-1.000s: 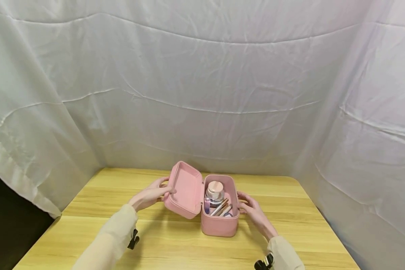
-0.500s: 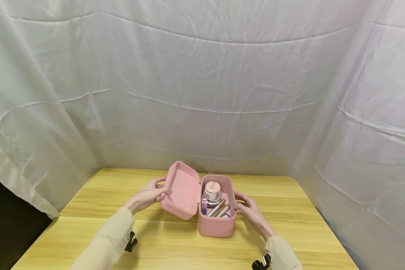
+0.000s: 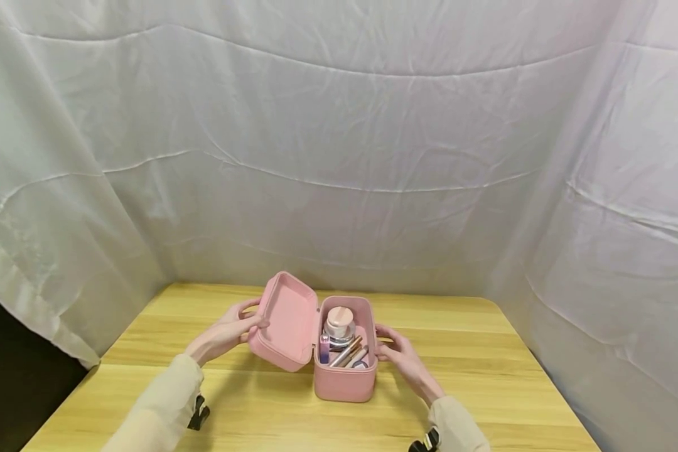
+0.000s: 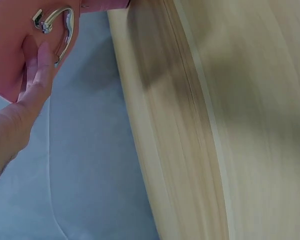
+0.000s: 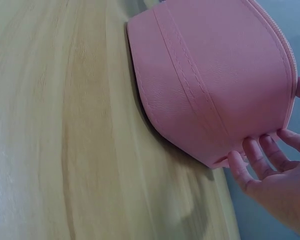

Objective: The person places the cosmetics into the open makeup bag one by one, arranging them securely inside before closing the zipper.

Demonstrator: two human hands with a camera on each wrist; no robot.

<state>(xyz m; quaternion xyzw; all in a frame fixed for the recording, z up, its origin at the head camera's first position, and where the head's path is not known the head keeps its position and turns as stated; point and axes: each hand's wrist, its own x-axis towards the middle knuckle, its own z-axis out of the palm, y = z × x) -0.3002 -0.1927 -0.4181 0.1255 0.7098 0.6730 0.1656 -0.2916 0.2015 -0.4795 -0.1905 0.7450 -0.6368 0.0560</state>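
Observation:
A pink cosmetic case (image 3: 346,384) stands on the wooden table with its lid (image 3: 287,323) swung out to the left. Inside it show a round pale-capped jar (image 3: 340,317), a small purple-and-pink tube (image 3: 324,349) and several slender makeup tubes (image 3: 346,353). My left hand (image 3: 226,329) holds the lid by its outer edge, thumb over the rim. In the left wrist view its fingers lie on the lid's top beside a gold-toned handle (image 4: 69,30). My right hand (image 3: 403,361) touches the case's right side, fingertips (image 5: 235,156) against the wall and thumb at the zippered rim.
The light wooden table (image 3: 474,376) has rounded far corners. White cloth (image 3: 339,157) hangs behind it and along both sides. A dark area (image 3: 22,370) shows at the lower left. Black straps (image 3: 199,413) sit at both wrists.
The case has shifted left across the table, its lid still swung out. Both hands have moved left with it, keeping their places on the lid and right side.

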